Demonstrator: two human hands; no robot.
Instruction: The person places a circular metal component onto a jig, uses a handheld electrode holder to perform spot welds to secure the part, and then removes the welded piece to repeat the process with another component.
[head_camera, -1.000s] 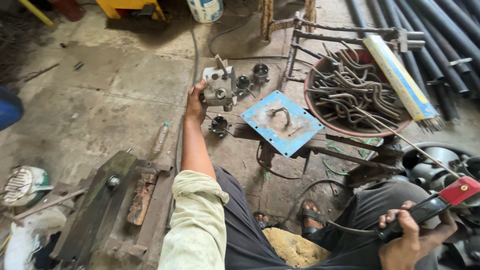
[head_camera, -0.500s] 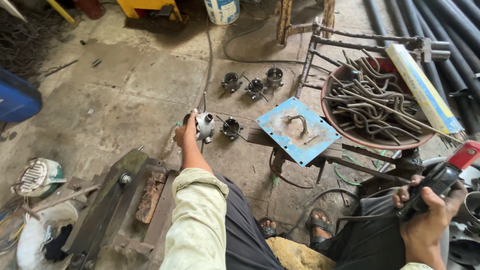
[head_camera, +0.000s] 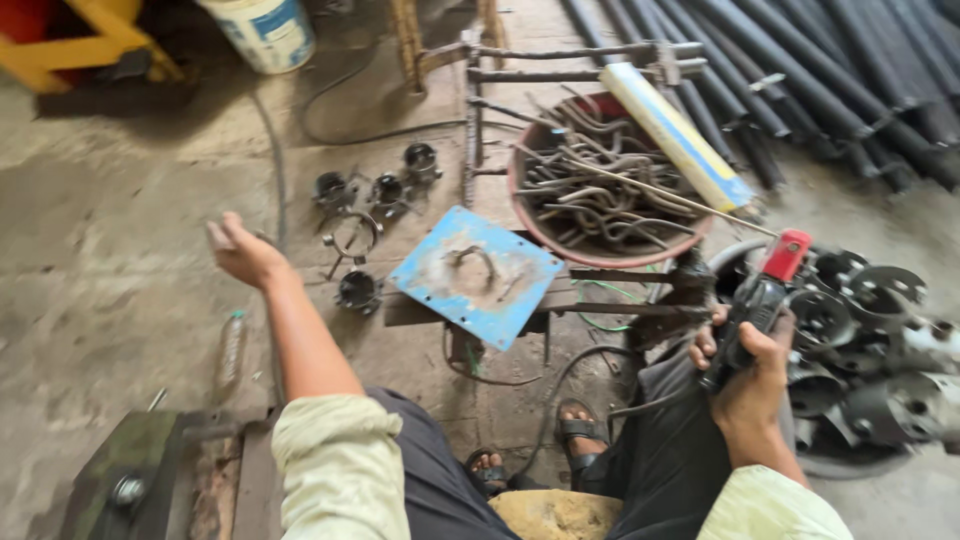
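From the head camera, the blue metal plate (head_camera: 476, 272) sits tilted on a low steel stand, near the middle of the scene, with a small bent rod lying on its worn centre.

The left hand (head_camera: 240, 252) hangs in the air to the left of the blue metal plate, arm stretched out over the concrete floor (head_camera: 110, 230). Its fingers are loosely spread and hold nothing. Just to the right of that hand, between it and the plate, lie a thin wire ring (head_camera: 352, 232) and a dark round fitting (head_camera: 358, 290). Three more round fittings (head_camera: 385, 185) lie in a row beyond the ring, farther from the plate's upper left corner.

The right hand (head_camera: 752, 360) is to the right of the plate and lower, over the person's knee. Its fingers are wrapped tightly around a black welding electrode holder (head_camera: 758, 300) with a red tip, from which a thin electrode rod (head_camera: 660, 190) runs up and left.

Behind the plate, touching the stand's far side, a round basin (head_camera: 610, 245) holds a tangle of bent steel hooks. A long white, yellow and blue box (head_camera: 675, 135) rests across its rim. Right of the holder lies a heap of grey cylindrical metal parts (head_camera: 880, 350). Dark pipes (head_camera: 820, 70) lie stacked at the far right.
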